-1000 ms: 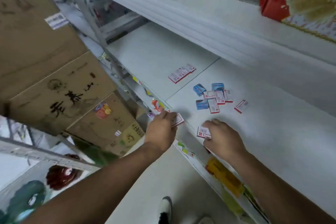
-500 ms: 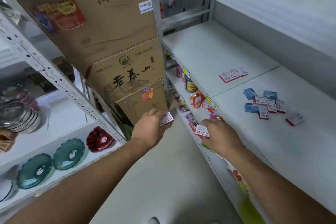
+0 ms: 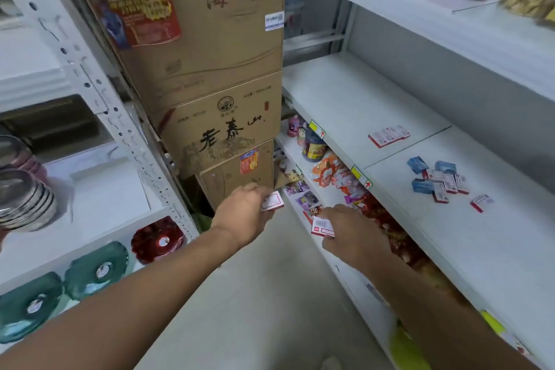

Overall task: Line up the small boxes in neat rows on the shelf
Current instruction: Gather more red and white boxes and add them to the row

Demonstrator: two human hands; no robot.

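Red-and-white card fills both my grips: my left hand (image 3: 243,213) curls round one small box (image 3: 272,201), its face poking out past my fingers, and my right hand (image 3: 353,231) pinches another box (image 3: 322,227) by its edge, barcode side up. Both hands hang out over the aisle floor (image 3: 255,309), in front of the shelf (image 3: 345,93) rather than above it, the left one just before a stack of cartons (image 3: 210,39). On the shelf, a short row (image 3: 389,136) of red-and-white boxes lies side by side on the left panel, near the seam. On the right panel sits a loose cluster (image 3: 440,182), blue boxes and red-and-white ones touching and overlapping at odd angles, and one stray box (image 3: 481,202) lies just beside it, apart from the rest. Below the shelf edge, a lower tier holds bright snack packets (image 3: 330,173) and a dark jar (image 3: 313,147). Across the aisle, green dishes (image 3: 96,269) and a red one (image 3: 157,239) stand on another rack.
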